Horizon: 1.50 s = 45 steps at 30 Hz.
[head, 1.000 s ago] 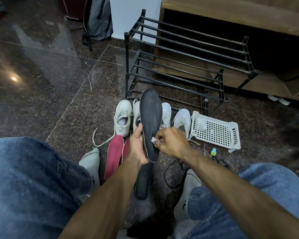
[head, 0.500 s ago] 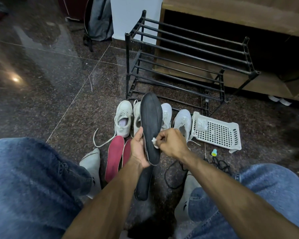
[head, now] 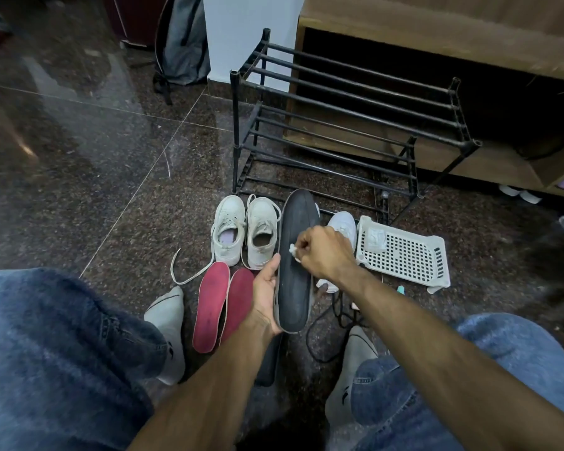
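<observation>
Black insole in L hand, R hand pinching wipe

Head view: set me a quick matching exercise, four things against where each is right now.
Things: 1 black insole; 2 red insoles; 3 white basket; 4 white wad.
Places: A pinched in the right hand; B side by side on the floor; C gripped by the left hand; D on the floor right of the white shoes.
Pairs: 1-C, 2-B, 3-D, 4-A.
</observation>
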Each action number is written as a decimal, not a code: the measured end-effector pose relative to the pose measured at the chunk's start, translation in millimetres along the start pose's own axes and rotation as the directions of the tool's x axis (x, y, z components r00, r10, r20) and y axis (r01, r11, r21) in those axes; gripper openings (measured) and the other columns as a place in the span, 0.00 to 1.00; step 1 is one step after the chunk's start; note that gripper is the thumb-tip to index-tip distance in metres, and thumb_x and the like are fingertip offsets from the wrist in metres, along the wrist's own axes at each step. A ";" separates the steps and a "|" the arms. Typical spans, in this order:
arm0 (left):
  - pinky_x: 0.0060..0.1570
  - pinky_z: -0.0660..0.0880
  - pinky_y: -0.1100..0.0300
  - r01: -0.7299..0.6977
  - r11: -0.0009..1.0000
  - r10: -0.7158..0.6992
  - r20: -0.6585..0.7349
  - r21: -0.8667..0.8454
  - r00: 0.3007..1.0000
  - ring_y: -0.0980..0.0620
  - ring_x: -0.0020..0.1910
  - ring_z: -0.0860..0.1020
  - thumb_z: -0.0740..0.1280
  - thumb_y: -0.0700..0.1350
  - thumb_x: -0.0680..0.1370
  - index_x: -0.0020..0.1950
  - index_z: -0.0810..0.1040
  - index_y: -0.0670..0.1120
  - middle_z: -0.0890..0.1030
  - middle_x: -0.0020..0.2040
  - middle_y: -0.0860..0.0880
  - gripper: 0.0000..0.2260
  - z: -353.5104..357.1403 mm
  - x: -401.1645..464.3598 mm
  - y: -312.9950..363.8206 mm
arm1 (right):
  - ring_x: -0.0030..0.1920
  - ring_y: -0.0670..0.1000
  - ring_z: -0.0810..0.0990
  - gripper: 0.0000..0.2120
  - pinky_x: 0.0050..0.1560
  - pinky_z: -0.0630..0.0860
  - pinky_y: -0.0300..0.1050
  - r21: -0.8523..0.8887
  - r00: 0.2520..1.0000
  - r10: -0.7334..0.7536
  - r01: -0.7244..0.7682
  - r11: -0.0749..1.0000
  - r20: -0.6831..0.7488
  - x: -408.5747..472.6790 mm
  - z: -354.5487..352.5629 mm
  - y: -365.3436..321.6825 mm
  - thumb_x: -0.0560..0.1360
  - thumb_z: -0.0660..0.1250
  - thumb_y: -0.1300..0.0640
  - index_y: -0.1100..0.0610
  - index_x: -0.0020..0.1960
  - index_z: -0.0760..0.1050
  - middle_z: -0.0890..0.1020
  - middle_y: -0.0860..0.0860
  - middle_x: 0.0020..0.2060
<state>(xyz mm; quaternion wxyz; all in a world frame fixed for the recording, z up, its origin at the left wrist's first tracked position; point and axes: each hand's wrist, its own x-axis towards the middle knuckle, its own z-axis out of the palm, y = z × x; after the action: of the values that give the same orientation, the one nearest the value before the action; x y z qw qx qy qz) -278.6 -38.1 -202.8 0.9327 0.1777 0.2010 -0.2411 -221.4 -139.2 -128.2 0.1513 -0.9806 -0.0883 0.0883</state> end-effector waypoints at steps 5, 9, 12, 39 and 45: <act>0.64 0.66 0.35 -0.049 0.996 0.044 0.075 0.068 0.996 0.39 0.58 0.75 0.66 0.52 0.72 0.66 0.75 0.42 0.77 0.60 0.39 0.25 -0.5 -1.9 17.1 | 0.49 0.50 0.80 0.02 0.47 0.77 0.46 0.188 0.999 -0.027 0.021 0.982 0.032 -5.8 -2.5 3.8 0.71 0.72 0.54 0.48 0.43 0.83 0.80 0.42 0.44; 0.62 0.74 0.47 -0.101 0.985 0.104 -0.011 0.139 0.995 0.41 0.58 0.79 0.66 0.59 0.74 0.68 0.73 0.37 0.76 0.63 0.37 0.32 4.2 2.6 31.2 | 0.46 0.47 0.80 0.01 0.49 0.77 0.50 0.251 0.977 -0.188 0.157 0.955 0.103 -30.8 14.3 -0.3 0.71 0.73 0.54 0.50 0.42 0.84 0.80 0.42 0.42; 0.51 0.81 0.51 -0.076 0.984 0.081 -0.021 0.161 0.997 0.43 0.52 0.82 0.59 0.63 0.78 0.61 0.79 0.36 0.81 0.57 0.38 0.30 8.1 -0.3 32.9 | 0.47 0.48 0.79 0.04 0.49 0.76 0.48 0.214 0.957 -0.271 0.244 0.946 0.104 -36.7 17.9 -1.0 0.73 0.71 0.54 0.50 0.46 0.84 0.79 0.41 0.43; 0.37 0.78 0.51 0.124 0.958 -0.157 0.110 0.259 0.981 0.40 0.42 0.81 0.55 0.69 0.75 0.60 0.80 0.41 0.81 0.53 0.38 0.35 -0.1 1.1 12.0 | 0.50 0.50 0.80 0.06 0.48 0.74 0.44 0.202 0.996 -0.045 0.060 0.977 -0.081 10.6 -7.8 9.5 0.73 0.70 0.55 0.47 0.48 0.84 0.84 0.42 0.48; 0.36 0.79 0.50 0.104 0.963 -0.132 0.096 0.248 0.987 0.39 0.40 0.81 0.60 0.68 0.73 0.61 0.78 0.39 0.81 0.49 0.36 0.34 2.3 6.2 7.5 | 0.50 0.51 0.79 0.07 0.48 0.74 0.46 0.036 0.980 -0.196 0.197 0.980 -0.040 -5.7 -5.1 6.3 0.75 0.68 0.56 0.48 0.49 0.83 0.82 0.43 0.48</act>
<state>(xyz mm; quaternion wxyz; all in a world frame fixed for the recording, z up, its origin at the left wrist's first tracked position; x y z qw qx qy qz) -269.0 -35.3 -201.9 0.8977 0.2643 0.1280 -0.3286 -224.9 -147.6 -124.5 0.1805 -0.9652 -0.1803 0.0570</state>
